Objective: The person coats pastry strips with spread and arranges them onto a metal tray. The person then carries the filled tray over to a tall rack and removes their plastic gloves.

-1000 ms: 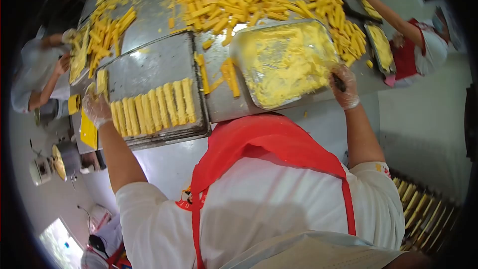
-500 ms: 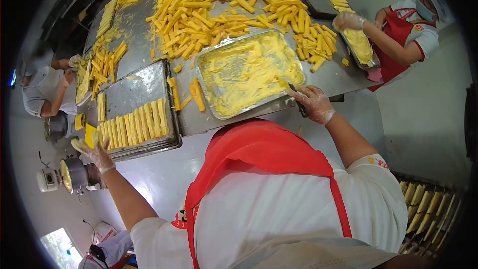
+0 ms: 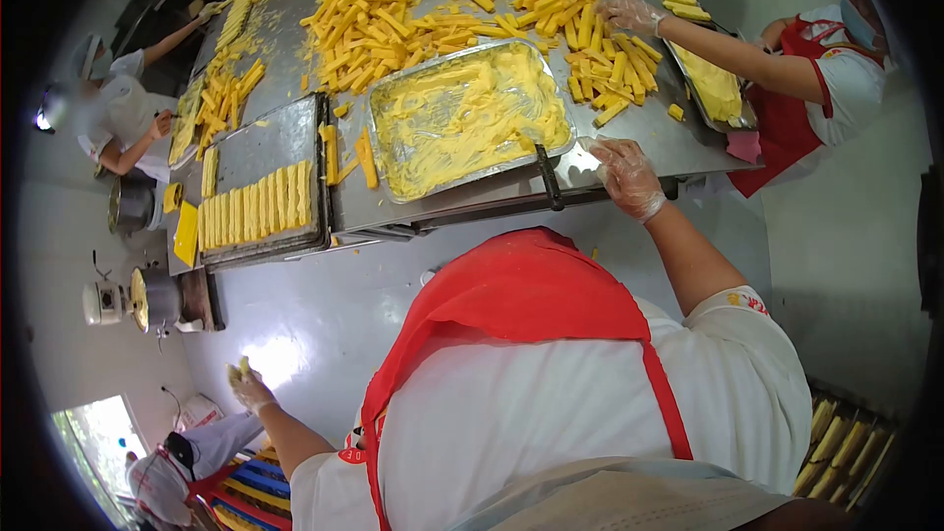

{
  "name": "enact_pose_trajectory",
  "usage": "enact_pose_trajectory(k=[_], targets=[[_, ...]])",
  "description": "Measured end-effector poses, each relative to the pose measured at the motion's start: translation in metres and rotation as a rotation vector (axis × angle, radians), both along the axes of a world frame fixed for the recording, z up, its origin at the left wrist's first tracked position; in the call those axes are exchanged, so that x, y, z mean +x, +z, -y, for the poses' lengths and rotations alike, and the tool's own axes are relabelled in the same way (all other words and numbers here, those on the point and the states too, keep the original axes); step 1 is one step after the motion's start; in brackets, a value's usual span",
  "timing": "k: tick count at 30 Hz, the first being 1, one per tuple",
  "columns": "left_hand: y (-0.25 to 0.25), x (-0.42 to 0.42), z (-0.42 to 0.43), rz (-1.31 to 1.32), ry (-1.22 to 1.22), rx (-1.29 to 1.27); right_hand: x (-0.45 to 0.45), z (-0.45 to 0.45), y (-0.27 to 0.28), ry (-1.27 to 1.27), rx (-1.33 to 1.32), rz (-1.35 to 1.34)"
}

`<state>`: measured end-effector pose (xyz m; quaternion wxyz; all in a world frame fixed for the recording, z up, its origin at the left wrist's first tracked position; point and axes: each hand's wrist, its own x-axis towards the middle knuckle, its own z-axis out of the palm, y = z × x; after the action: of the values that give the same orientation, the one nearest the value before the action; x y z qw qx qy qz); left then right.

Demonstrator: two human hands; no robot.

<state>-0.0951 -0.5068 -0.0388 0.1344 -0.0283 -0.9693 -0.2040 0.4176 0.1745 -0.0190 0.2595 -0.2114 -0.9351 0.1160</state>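
My right hand (image 3: pixel 629 177), in a clear glove, is off the table's near edge with fingers stretched apart and nothing in them. Just left of it, a spatula with a dark handle (image 3: pixel 548 179) rests on the near rim of a metal tray (image 3: pixel 401 199), its blade in the yellow cream (image 3: pixel 472 118). Low on the left, away from the table, my gloved left hand (image 3: pixel 252 388) has yellow cream on its fingertips; its fingers are raised and hold nothing. Left of the cream tray, a dark baking tray (image 3: pixel 270 149) carries a row of cream-coated sticks (image 3: pixel 258 206).
Loose yellow sticks (image 3: pixel 393 25) are heaped across the metal table. A co-worker in a red apron (image 3: pixel 796 128) reaches over the right side beside another cream tray (image 3: pixel 710 84). More people work at left. A mixer (image 3: pixel 103 303) and a rack of trays (image 3: pixel 846 447) stand nearby.
My right hand has let go of the spatula and drawn back to the right. My left hand has dropped down from beside the baking tray. The co-worker's arm at right has reached toward the sticks.
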Motion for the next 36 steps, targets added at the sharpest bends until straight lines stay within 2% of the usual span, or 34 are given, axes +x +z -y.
enact_pose_trajectory(k=[1,3,4,6,7,10,11,13,14,15,17,18,20,21,23,24,27,28,29,31,32,35,36], targets=[[-0.013,0.01,0.028,0.023,0.035,-0.238,-0.003,-0.001,0.002,0.006,0.004,-0.006],[-0.018,0.049,0.052,0.24,0.206,-0.315,-0.009,-0.002,0.008,0.023,0.02,-0.017],[-0.026,0.058,0.071,0.241,0.224,-0.309,-0.012,-0.003,0.01,0.023,0.029,-0.026],[-0.047,0.072,0.102,0.307,-0.027,-0.75,-0.019,-0.006,0.013,0.016,0.058,-0.033],[-0.05,0.075,0.108,0.312,-0.009,-0.741,-0.023,-0.008,0.014,-0.01,0.085,-0.041],[-0.048,0.075,0.096,0.597,-0.07,-0.6,-0.047,-0.014,0.025,-0.02,0.146,-0.051],[-0.053,0.068,0.105,0.597,-0.054,-0.59,-0.058,-0.014,0.03,-0.044,0.186,-0.038],[-0.073,0.045,0.124,0.537,-0.231,-0.65,-0.087,-0.014,0.042,-0.007,0.206,-0.075],[-0.017,0.067,0.067,0.599,-0.023,-0.538,-0.103,-0.011,0.052,0.0,0.221,-0.061],[-0.039,0.056,0.095,0.606,-0.012,-0.531,-0.117,-0.007,0.059,0.006,0.231,-0.044],[-0.078,0.032,0.144,0.529,-0.219,-0.587,-0.148,-0.005,0.066,0.033,0.243,-0.036],[-0.071,0.034,0.143,0.534,-0.214,-0.585,-0.163,-0.006,0.067,0.054,0.244,-0.022],[-0.047,0.046,0.128,0.681,-0.049,-0.443,-0.192,-0.004,0.068,0.071,0.244,0.05],[-0.054,0.045,0.143,0.688,-0.048,-0.447,-0.206,-0.006,0.064,0.073,0.24,0.057],[-0.065,0.049,0.169,0.593,-0.206,-0.566,-0.231,-0.012,0.053,0.052,0.259,0.102],[-0.06,0.053,0.171,0.697,-0.053,-0.361,-0.244,-0.009,0.057,0.007,0.185,0.154],[-0.056,0.07,0.187,0.735,-0.031,-0.422,-0.282,-0.026,0.046,0.013,0.185,0.168],[-0.04,0.076,0.175,0.749,-0.018,-0.525,-0.296,-0.024,0.052,-0.076,0.119,0.232],[-0.052,0.08,0.193,0.756,-0.008,-0.526,-0.309,-0.032,0.048,-0.065,0.115,0.235],[-0.07,0.094,0.222,0.823,-0.048,-0.393,-0.346,-0.064,0.037,-0.142,0.064,0.246],[-0.034,0.101,0.179,0.901,0.125,-0.35,-0.362,-0.087,0.026,-0.149,0.008,0.231],[-0.016,0.127,0.161,0.94,0.245,-0.239,-0.422,-0.128,0.019,-0.222,-0.165,0.307],[-0.018,0.138,0.164,0.936,0.312,-0.102,-0.445,-0.151,0.007,-0.242,-0.137,0.35]])
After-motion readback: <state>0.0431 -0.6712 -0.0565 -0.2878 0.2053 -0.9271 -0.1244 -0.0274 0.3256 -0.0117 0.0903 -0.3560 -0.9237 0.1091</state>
